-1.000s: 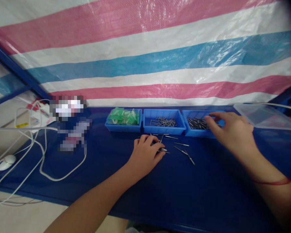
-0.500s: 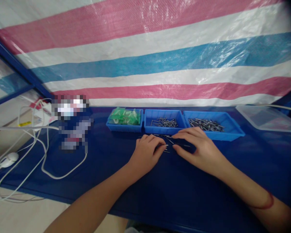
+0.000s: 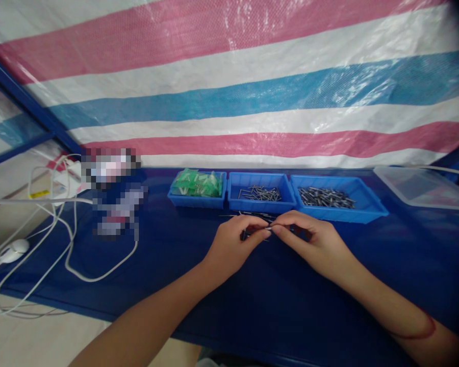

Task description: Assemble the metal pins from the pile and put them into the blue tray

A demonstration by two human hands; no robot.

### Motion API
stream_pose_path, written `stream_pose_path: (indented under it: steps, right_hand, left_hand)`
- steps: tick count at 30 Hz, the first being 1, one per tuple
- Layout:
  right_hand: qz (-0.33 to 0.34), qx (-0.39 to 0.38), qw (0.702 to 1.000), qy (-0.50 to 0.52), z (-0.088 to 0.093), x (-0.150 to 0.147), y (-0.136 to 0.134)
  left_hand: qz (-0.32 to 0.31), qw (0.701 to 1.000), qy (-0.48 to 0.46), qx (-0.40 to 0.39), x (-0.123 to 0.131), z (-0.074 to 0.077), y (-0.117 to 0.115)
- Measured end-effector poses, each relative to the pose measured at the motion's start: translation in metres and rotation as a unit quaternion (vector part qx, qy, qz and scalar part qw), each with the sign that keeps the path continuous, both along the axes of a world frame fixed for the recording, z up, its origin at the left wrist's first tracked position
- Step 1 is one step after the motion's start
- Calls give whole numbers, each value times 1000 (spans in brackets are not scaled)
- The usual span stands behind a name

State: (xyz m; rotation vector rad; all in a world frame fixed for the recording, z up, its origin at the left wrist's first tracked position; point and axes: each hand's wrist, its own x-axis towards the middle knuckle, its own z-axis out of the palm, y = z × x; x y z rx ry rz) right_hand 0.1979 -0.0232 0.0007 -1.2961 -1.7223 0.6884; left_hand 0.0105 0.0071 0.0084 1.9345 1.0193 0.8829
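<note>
The middle blue bin (image 3: 262,206) serves as the reference point. Directly on its near side, the left hand (image 3: 229,244) and the right hand (image 3: 321,238) meet at the fingertips above the dark blue table (image 3: 290,311). The left thumb and index finger are narrowed on a slender metal piece (image 3: 268,228); the remaining left fingers are curled, and whether they retain anything cannot be determined. The right thumb and index finger are pinched together at the other end of that piece; whether it is one part or two parts joined cannot be determined. Loose metal pins (image 3: 248,214) lie on the table just in front of the middle blue bin, partly covered by the left hand. The middle blue bin itself contains a heap of thin metal pins (image 3: 263,193). Just to its left stands a bin of green packets (image 3: 197,202); just to its right stands a longer blue bin (image 3: 367,211) holding darker metal parts (image 3: 325,198). A clear plastic cover (image 3: 416,189) lies well to its right. White cables (image 3: 87,280) run well to its left. A striped sheet (image 3: 229,112) hangs behind it. A red band (image 3: 418,337) encircles the right forearm.
</note>
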Motion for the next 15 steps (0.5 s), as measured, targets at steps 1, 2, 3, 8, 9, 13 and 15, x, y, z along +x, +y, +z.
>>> stream_pose_path:
  steps: [1,2,3,8,9,13,15]
  right_hand:
    - [-5,-16,1000,8,0,0,0]
    - [-10,-33,999,19,0,-1,-1]
    - [-13,-49,998,31,0,-1,-1]
    - [3,-101,992,77,3,-6,-3]
    - [15,-107,991,77,4,-7,-3]
    - [57,-120,988,75,9,-9,-4]
    - [65,-124,987,83,11,-9,-4]
  left_hand:
    - [7,1000,-21,-18,0,-1,0]
    - [14,998,-44,-36,0,-2,1]
    - [19,996,-66,-54,0,-3,1]
    - [22,982,-147,-118,2,-6,2]
    - [18,980,-155,-124,2,-5,2]
    - [0,975,-176,-135,3,0,0]
    - [0,974,-183,-136,4,2,0]
